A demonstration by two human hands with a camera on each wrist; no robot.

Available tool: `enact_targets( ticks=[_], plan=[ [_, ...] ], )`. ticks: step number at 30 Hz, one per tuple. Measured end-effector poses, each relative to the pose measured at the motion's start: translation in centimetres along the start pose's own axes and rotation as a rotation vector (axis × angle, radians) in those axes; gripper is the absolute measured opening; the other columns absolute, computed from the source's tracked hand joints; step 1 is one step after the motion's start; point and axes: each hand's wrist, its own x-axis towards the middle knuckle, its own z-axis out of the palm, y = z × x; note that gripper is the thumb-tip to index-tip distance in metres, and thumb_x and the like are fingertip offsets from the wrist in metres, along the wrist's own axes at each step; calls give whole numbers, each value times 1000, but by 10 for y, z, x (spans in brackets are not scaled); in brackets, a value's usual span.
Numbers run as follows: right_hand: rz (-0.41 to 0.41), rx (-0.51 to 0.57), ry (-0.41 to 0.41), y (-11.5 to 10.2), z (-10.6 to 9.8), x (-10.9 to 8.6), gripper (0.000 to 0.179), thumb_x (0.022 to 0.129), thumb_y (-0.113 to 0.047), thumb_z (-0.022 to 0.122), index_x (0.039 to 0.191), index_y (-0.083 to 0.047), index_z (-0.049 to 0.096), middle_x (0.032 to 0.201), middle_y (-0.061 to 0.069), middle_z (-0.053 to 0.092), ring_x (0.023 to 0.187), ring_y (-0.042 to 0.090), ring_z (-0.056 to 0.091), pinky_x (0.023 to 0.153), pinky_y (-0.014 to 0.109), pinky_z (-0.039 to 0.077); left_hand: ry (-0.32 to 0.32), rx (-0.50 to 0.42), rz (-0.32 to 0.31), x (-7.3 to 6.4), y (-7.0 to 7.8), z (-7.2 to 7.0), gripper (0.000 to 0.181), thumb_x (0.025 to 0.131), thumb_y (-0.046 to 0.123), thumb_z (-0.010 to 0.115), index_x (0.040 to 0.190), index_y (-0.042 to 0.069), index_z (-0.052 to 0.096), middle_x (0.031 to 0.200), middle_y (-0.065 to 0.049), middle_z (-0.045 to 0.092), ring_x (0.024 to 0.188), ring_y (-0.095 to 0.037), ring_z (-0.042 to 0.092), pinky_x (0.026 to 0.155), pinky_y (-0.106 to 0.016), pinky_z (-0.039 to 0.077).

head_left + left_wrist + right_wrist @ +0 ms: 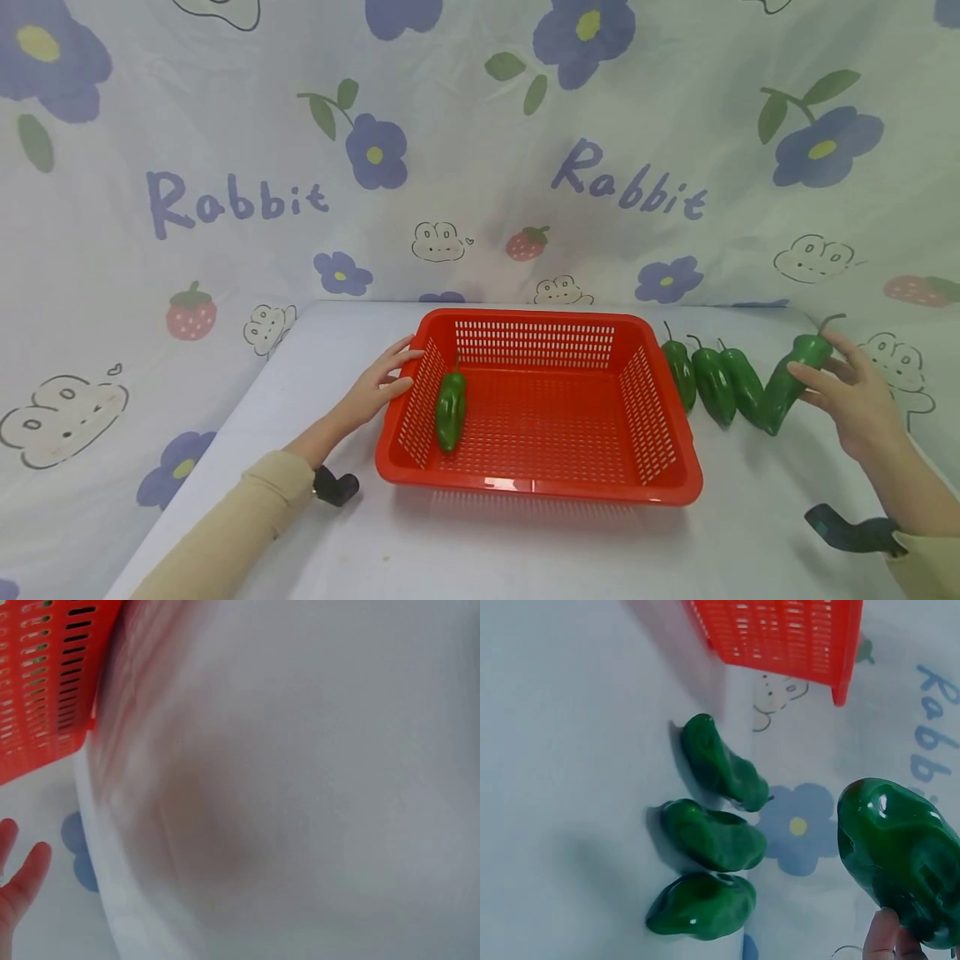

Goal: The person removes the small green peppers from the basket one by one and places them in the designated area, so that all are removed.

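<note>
My right hand (862, 392) grips a green pepper (789, 379) by its sides, off to the right of the red plastic basket (525, 490). In the right wrist view that pepper (900, 859) is large and glossy, with only fingertips (882, 934) showing below it. Three more green peppers (714, 385) lie side by side on the table by the basket's right wall. Inside the basket, one green pepper (450, 412) lies near the left wall. My left hand (375, 387) is at the basket's left rim with fingers extended; whether they touch it I cannot tell.
A white cloth (330, 542) covers the table. Behind it hangs a printed curtain (450, 167) with flowers, rabbits and strawberries. Dark wrist-camera mounts (336, 486) stick out from both forearms.
</note>
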Motion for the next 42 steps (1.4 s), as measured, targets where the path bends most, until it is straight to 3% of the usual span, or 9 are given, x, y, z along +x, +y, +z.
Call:
enact_targets(
  ticks=[3,10,14,17,23,28,34,38,42],
  plan=[
    [25,-137,20,4,-2,2,82,87,-13,61,148,-27,7,152,18,1,78,-16,46,62,5,45,-1,10,13,-3,16,-1,44,88,5,49,131,-5,42,148,-24,17,125,-42,32,86,-47,47],
    [66,-182,42,16,-8,8,82,86,-20,63,147,-30,8,151,21,8,77,-16,47,63,8,47,-12,19,38,-7,26,0,42,87,1,47,128,-9,44,147,-26,16,128,-45,28,88,-51,46],
    [78,-64,33,19,-9,9,85,84,-16,65,147,-29,9,152,19,-1,75,-14,50,61,9,48,-9,8,82,-5,1,1,42,87,3,48,129,-3,47,149,-20,16,132,-43,23,88,-54,44],
    [81,-105,66,33,-17,17,84,83,-20,67,146,-33,13,151,15,14,77,-13,50,61,9,48,-5,8,102,-3,-19,2,42,87,6,50,129,3,48,151,-14,16,134,-39,20,90,-54,43],
    [96,-326,96,57,-32,37,83,84,-35,64,146,-34,9,150,22,12,76,-13,46,61,11,49,-12,-29,80,-4,-20,2,43,89,11,50,131,6,47,152,-11,15,132,-39,25,88,-52,46],
    [61,-417,98,109,-60,72,84,80,-45,64,144,-42,10,151,21,11,76,-15,43,57,11,48,-12,1,72,-3,-17,2,42,88,11,50,131,7,48,151,-11,16,132,-36,26,87,-47,48],
    [65,-512,49,146,-76,105,88,76,-57,61,142,-46,3,148,28,11,103,34,49,62,27,53,-10,-2,83,-2,-19,2,42,88,10,50,130,6,48,151,-12,16,132,-36,25,87,-49,47],
    [70,-562,18,133,-69,104,87,78,-57,58,143,-43,2,146,32,11,109,49,43,63,37,52,-7,-45,71,-2,-21,4,41,89,11,50,130,6,48,152,-11,14,134,-37,21,87,-48,47],
    [88,-602,-47,84,-46,81,89,82,-53,57,148,-22,5,144,36,11,109,54,40,68,47,51,1,-89,68,-3,-21,6,41,89,10,49,129,5,47,152,-10,13,132,-38,26,86,-42,49]
  ],
)
